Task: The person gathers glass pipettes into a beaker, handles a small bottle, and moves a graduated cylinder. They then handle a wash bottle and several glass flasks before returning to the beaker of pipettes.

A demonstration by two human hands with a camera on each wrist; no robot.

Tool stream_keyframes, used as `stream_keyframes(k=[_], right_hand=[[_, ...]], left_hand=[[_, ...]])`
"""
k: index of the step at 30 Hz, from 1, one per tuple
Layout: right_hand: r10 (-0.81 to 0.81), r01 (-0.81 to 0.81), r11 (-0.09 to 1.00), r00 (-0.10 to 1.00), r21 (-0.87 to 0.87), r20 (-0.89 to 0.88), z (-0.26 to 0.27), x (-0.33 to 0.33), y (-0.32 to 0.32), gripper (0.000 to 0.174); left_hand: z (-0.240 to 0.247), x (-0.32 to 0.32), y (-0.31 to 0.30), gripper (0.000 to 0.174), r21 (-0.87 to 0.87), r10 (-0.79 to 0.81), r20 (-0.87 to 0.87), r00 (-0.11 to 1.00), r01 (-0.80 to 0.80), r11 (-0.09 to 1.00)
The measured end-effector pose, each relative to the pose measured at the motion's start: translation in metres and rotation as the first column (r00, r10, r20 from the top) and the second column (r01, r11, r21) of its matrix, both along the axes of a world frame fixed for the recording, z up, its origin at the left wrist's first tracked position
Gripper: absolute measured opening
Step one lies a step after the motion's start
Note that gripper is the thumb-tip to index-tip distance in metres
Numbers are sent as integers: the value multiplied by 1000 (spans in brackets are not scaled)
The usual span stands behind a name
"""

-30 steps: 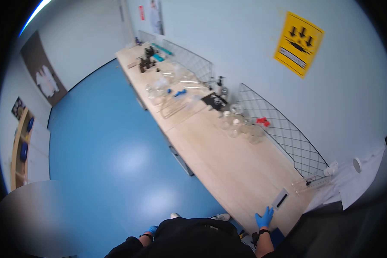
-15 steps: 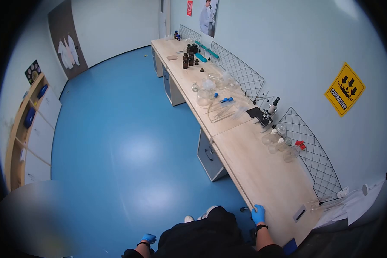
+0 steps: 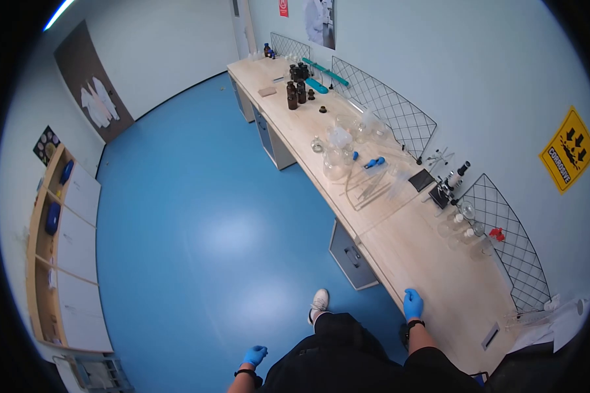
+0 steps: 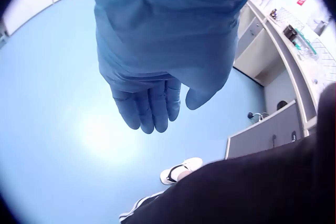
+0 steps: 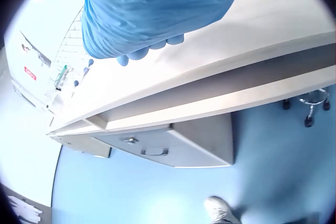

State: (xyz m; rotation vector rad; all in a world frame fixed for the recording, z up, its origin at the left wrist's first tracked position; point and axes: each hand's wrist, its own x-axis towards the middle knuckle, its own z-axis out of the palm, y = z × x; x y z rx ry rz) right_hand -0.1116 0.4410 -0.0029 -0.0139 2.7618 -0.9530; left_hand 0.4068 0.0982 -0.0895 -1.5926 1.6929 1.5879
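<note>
My left hand point(image 3: 255, 355), in a blue glove, hangs over the blue floor beside my body. In the left wrist view its fingers point(image 4: 152, 109) hang loosely bent with nothing in them. My right hand point(image 3: 413, 304), gloved in blue too, is over the near edge of the long wooden bench point(image 3: 390, 245). Its fingertips point(image 5: 139, 54) show loosely curled beneath the palm in the right wrist view, holding nothing. Nearest the right hand on the bench top is a small dark-slotted plate point(image 3: 490, 336).
Glass flasks point(image 3: 464, 236) and a microscope point(image 3: 449, 188) stand farther along, by wire racks point(image 3: 505, 229). Beyond them lie glassware point(image 3: 339, 164), blue rubber bulbs point(image 3: 373, 162) and brown bottles point(image 3: 292, 97). A drawer cabinet point(image 3: 353, 257) sits under the bench; shelving point(image 3: 49, 262) lines the left wall.
The body has moved forward along the bench. My right hand has gone from the bench top near the slotted plate to the front edge, and my left hand has swung forward.
</note>
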Motion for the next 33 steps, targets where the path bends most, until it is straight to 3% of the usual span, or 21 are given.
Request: stream_keyframes(k=[2, 4, 6, 7, 9, 10, 12, 16, 20, 22, 23, 24, 25, 26, 28, 30, 31, 33], right_hand=[[123, -208, 957, 922, -202, -367, -37, -20, -44, 17], [180, -207, 956, 973, -206, -144, -26, -30, -101, 18], [334, -327, 939, 941, -107, 51, -5, -36, -154, 21], [319, -311, 945, 946, -102, 65, -3, -38, -176, 21], [573, -573, 819, 817, -30, 57, -4, -41, -207, 23], [564, -564, 825, 823, -24, 67, -3, -39, -218, 23], [566, -586, 810, 794, 33, 220, 0, -43, -241, 23], [551, -622, 774, 753, 116, 360, -36, -51, -245, 26], [330, -462, 858, 832, 226, 446, -48, -49, -233, 28], [188, -343, 899, 866, 274, 464, -45, -44, -237, 27], [173, -327, 903, 870, 278, 462, -40, -37, -249, 27], [96, -213, 947, 902, 241, 421, -36, -31, -257, 28], [9, -92, 976, 924, 199, 383, -33, -25, -262, 28], [-20, -64, 976, 925, 207, 380, -36, -24, -272, 28], [-73, 40, 993, 943, 108, 324, -56, -10, -297, 27], [15, -57, 996, 879, 73, 477, -61, -8, -323, 28], [-24, -16, 997, 876, 77, 481, -60, -2, -336, 28], [55, -28, 997, 902, -69, 429, -46, 4, -361, 29]], left_hand=[[13, 0, -21, 37, 107, 123, 86, 989, -132, 986], [27, -3, -44, 36, 88, 51, 142, 989, -64, 994], [41, -12, -68, 35, 76, -25, 196, 980, 10, 997], [60, -25, -76, 34, 32, 43, 184, 982, -49, 998], [65, -30, -92, 37, -3, 139, 111, 984, -139, 990], [58, -30, -104, 37, 7, 127, 117, 985, -129, 992], [39, -33, -134, 42, -26, -63, 145, 987, 67, 997], [26, -50, -205, 46, 19, -176, 167, 970, 176, 984], [-23, -79, -317, 49, 68, -391, 131, 911, 385, 920], [-38, -108, -381, 46, 43, -525, 89, 846, 523, 851], [-63, -123, -424, 41, -121, -759, 51, 649, 758, 641], [-79, -138, -456, 36, -285, -920, 57, 387, 890, 356], [-62, -161, -475, 33, -41, -630, 9, 777, 630, 776], [-39, -196, -497, 30, 200, -199, 92, 976, 178, 964], [-32, -242, -552, 27, 159, -226, 50, 973, 215, 963], [-23, -289, -594, 25, 99, -253, 50, 966, 247, 964], [-18, -313, -611, 24, 84, -280, 46, 959, 275, 958], [-17, -354, -637, 24, 77, -315, 36, 948, 311, 947]])
